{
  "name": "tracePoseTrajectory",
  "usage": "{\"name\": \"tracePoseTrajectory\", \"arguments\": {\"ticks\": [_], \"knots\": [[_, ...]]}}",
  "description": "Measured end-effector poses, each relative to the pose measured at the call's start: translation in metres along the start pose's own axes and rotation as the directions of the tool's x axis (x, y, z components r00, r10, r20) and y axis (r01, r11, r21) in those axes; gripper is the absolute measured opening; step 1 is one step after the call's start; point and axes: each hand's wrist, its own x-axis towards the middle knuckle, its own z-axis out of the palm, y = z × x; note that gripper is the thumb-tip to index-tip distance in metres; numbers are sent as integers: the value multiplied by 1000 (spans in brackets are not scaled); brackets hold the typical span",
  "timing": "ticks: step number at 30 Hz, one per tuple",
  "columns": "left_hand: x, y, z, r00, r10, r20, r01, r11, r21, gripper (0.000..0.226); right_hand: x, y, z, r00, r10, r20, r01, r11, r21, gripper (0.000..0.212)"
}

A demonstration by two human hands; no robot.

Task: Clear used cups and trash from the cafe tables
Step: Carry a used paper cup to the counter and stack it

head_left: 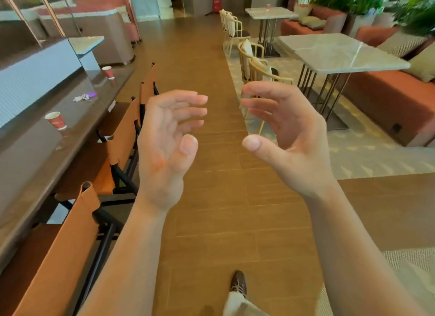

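My left hand and my right hand are raised in front of me over the wooden aisle floor, palms facing each other, fingers loosely bent, holding nothing. On the long brown counter to my left stands a red paper cup. Farther along the same counter lie crumpled wrappers, white and purple, and a second red cup beyond them. A small red cup stands on the far marble table at the back right.
Orange folding chairs line the counter on the left. On the right are a marble table, rattan chairs and an orange sofa with cushions. The wooden aisle runs ahead between them. My shoe shows below.
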Motion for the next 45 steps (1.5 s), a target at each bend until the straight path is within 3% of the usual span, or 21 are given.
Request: {"name": "tracePoseTrajectory", "arguments": {"ticks": [6,11,19,26,36,45], "knots": [[145,-91,8,997,75,-6,-74,996,41,79,136,94,-31,999,-34,-22,35,999,18,67],[218,-165,-3,998,39,-41,-37,998,42,78,215,169,-32,1000,-8,11,8,1000,16,70],[315,-321,-38,995,26,-93,-26,1000,2,74,325,321,-11,997,28,74,-29,1000,9,71],[454,-449,-97,989,46,-138,-47,999,-3,78,482,445,31,991,-4,133,8,1000,-30,70],[615,-603,-116,998,25,-52,-26,999,-26,70,632,593,26,999,6,45,-7,1000,20,67],[780,-777,-82,999,23,37,-24,1000,3,76,775,782,-27,999,-42,-16,43,998,35,69]]}}
